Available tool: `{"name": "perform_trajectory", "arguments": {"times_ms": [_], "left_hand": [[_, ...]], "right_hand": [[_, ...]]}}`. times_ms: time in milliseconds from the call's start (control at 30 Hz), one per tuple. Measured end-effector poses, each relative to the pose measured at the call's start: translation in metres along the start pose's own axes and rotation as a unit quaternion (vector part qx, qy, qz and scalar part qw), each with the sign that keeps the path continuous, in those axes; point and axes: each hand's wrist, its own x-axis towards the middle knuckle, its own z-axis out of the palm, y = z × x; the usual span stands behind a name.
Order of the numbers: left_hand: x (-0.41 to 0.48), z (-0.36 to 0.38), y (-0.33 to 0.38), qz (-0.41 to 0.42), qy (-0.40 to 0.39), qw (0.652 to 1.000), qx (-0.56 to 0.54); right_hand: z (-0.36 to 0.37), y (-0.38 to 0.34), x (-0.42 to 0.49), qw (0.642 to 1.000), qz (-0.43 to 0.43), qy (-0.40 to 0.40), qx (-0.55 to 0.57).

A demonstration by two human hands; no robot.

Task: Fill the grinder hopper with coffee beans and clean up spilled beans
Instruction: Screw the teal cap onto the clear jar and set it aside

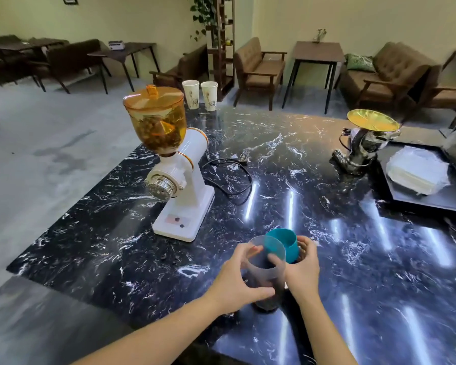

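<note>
1. The clear jar point(266, 270) of coffee beans stands upright on the black marble table point(327, 233), right at the near edge, dark beans filling the bottom part.
2. Left hand point(237, 280) is wrapped around the jar, fingers point(253, 250) curled on its rim.
3. Right hand point(302, 270) holds the teal lid point(282, 243), tilted right at the jar mouth.
4. The grinder point(179, 180) sits well off, forward and left, its orange hopper point(156, 119) lidded and partly full.
5. Couple of stray beans point(169, 256) on the table between them, I think.

Far left: white coffee grinder point(181, 188) stood on black marble worktop point(327, 233).
Behind grinder: two paper cups point(200, 94).
Near centre: clear plastic jar point(265, 270), teal lid point(282, 245) just behind.
Right: black tray point(406, 198).
</note>
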Motion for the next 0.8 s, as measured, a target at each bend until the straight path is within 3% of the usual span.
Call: {"name": "perform_trajectory", "arguments": {"times_ms": [167,233,400,467,633,800], "left_hand": [[0.004,-0.026,0.009,0.047,0.066,0.997,0.018],[0.008,-0.043,0.010,0.052,0.069,0.995,0.058],[0.016,-0.069,0.010,0.078,0.011,0.978,0.195],[0.016,-0.073,0.013,0.084,-0.004,0.974,0.211],[0.013,-0.085,0.020,0.087,0.028,0.981,0.170],[0.011,-0.103,0.029,0.101,0.011,0.988,0.116]], "right_hand": [[-0.009,-0.046,-0.007,0.994,-0.078,-0.014,0.081],[-0.015,-0.073,-0.011,0.985,-0.116,-0.074,0.103],[0.010,-0.113,-0.030,0.953,-0.181,-0.238,-0.041],[0.026,-0.120,-0.037,0.949,-0.189,-0.244,-0.058],[0.043,-0.131,-0.039,0.963,-0.197,-0.161,-0.089],[0.059,-0.147,-0.045,0.939,-0.248,-0.200,-0.126]]}}
